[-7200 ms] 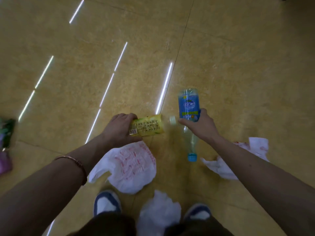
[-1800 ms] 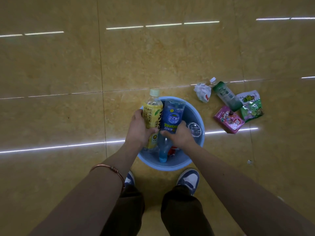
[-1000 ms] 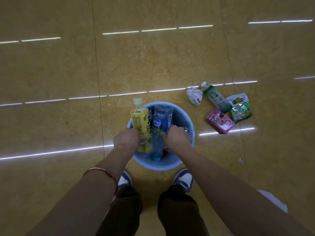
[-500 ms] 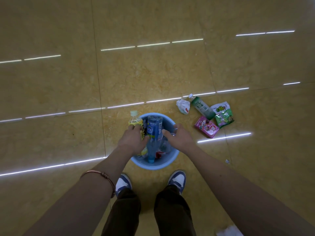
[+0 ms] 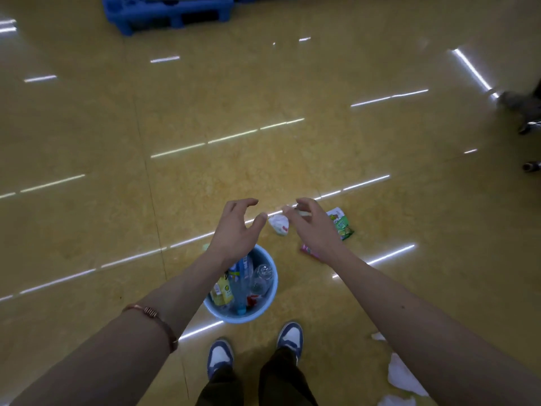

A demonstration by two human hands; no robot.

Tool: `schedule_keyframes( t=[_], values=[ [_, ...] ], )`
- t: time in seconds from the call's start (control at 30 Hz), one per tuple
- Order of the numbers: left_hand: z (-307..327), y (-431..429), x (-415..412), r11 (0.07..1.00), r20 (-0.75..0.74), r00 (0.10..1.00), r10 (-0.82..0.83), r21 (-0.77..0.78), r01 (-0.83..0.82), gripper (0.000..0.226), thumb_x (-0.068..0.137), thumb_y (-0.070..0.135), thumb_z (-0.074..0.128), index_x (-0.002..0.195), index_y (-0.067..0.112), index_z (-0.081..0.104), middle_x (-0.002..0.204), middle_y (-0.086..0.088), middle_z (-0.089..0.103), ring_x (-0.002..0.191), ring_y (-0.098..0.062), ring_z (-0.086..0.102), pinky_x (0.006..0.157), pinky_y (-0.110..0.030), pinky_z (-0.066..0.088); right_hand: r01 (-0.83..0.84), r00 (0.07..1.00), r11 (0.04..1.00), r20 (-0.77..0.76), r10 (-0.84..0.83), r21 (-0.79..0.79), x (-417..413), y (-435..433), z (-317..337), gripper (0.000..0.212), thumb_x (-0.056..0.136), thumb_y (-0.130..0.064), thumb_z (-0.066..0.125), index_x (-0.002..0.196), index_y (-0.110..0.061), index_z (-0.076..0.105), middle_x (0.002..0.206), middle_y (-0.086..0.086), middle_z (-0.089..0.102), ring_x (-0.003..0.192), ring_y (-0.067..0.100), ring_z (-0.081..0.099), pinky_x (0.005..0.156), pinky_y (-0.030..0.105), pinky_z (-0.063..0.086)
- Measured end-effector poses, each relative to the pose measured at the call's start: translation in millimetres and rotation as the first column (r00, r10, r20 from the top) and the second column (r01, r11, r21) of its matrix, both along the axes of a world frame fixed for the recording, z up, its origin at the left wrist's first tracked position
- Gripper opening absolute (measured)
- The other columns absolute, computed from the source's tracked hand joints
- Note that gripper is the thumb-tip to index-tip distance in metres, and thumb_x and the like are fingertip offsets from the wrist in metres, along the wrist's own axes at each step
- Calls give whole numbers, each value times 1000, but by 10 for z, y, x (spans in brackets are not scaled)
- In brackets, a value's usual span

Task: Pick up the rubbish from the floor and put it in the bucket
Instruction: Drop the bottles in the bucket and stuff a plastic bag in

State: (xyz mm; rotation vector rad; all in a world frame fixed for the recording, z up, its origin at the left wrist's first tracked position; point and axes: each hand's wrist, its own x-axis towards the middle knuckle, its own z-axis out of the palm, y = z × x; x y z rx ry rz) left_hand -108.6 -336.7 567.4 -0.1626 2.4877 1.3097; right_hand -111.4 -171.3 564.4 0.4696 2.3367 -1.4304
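Observation:
A light blue bucket (image 5: 268, 310) stands on the floor in front of my shoes. Inside it lean a yellow-labelled bottle (image 5: 223, 291), a blue-labelled bottle (image 5: 240, 284) and a clear bottle (image 5: 261, 276). My left hand (image 5: 235, 230) hovers above the bucket's far rim, fingers spread, holding nothing. My right hand (image 5: 314, 227) is beside it, also empty with fingers apart. Beyond the hands lie a crumpled white paper (image 5: 279, 224), a green snack packet (image 5: 341, 225) and a pink packet (image 5: 309, 251), partly hidden by my right hand.
White plastic bags (image 5: 401, 376) lie on the floor at the lower right beside my right arm. A blue pallet (image 5: 167, 10) sits at the far top. Dark objects (image 5: 527, 112) stand at the right edge. The yellow tiled floor spreads all around.
Both hands let go of the two bottles, which now rest in the bucket. The hands have lifted up and forward, open. The view has risen and tilted forward.

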Motion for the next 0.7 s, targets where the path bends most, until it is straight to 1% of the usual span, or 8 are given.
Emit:
schedule_keyframes(
  t=[0.13, 0.23, 0.37, 0.43, 0.5, 0.53, 0.6, 0.7],
  values=[
    [674, 176, 44, 991, -108, 993, -55, 119, 67, 36, 94, 33, 50, 130, 24, 49, 130, 4, 44, 112, -5, 46, 87, -22, 38, 133, 981, 989, -137, -140, -62, 117, 246, 638, 48, 91, -42, 57, 134, -20, 49, 133, -6, 53, 109, 10, 54, 74, 12, 42],
    [1222, 374, 51, 968, -182, 973, -145, 176, 177, 34, 94, 32, 50, 127, 25, 52, 127, 7, 51, 108, -4, 50, 88, -23, 40, 235, 943, 966, -215, -253, -109, 290, 471, 1108, 43, 92, -37, 57, 131, -20, 52, 129, -6, 55, 103, 3, 55, 72, 9, 43],
    [1845, 722, 78, 922, -298, 907, -297, 158, 353, 32, 94, 32, 49, 125, 23, 54, 122, 4, 56, 102, -6, 54, 91, -26, 44, 356, 872, 928, -319, -371, -106, 582, 800, 1638, 42, 92, -35, 57, 131, -18, 53, 128, -5, 56, 96, -12, 52, 69, -3, 39],
    [2086, 938, 106, 884, -344, 854, -390, 122, 452, 32, 94, 32, 49, 124, 22, 55, 123, 3, 57, 103, -8, 54, 88, -22, 41, 431, 827, 895, -347, -442, -114, 768, 979, 1881, 43, 92, -37, 57, 131, -20, 52, 128, -5, 55, 101, -2, 56, 79, 5, 43],
    [2283, 1192, 171, 832, -366, 794, -486, 86, 549, 32, 95, 33, 48, 123, 22, 57, 122, 4, 57, 102, -6, 52, 82, -10, 37, 514, 772, 849, -364, -521, -124, 1017, 1185, 2091, 45, 90, -42, 57, 131, -23, 51, 126, -7, 55, 108, 13, 59, 94, 27, 48],
    [2365, 1337, 226, 800, -376, 759, -532, 70, 596, 32, 95, 33, 48, 123, 21, 58, 120, 4, 57, 100, -5, 51, 78, -2, 34, 551, 745, 826, -375, -552, -119, 1171, 1297, 2188, 46, 90, -44, 57, 131, -25, 51, 126, -7, 55, 109, 16, 59, 97, 34, 48],
    [2511, 1658, 392, 726, -398, 683, -612, 59, 685, 30, 96, 32, 47, 120, 19, 61, 117, 4, 58, 96, -4, 50, 73, 6, 30, 628, 686, 772, -397, -610, -99, 1537, 1549, 2377, 46, 90, -45, 57, 131, -26, 50, 125, -8, 55, 109, 16, 59, 96, 37, 48],
    [2692, 2160, 776, 599, -432, 564, -704, 66, 798, 28, 96, 31, 47, 117, 19, 61, 115, 4, 57, 94, -3, 49, 71, 5, 31, 740, 592, 671, -423, -686, -53, 2200, 1919, 2622, 47, 89, -47, 56, 132, -27, 49, 125, -8, 54, 108, 15, 60, 93, 34, 49]
  ],
)
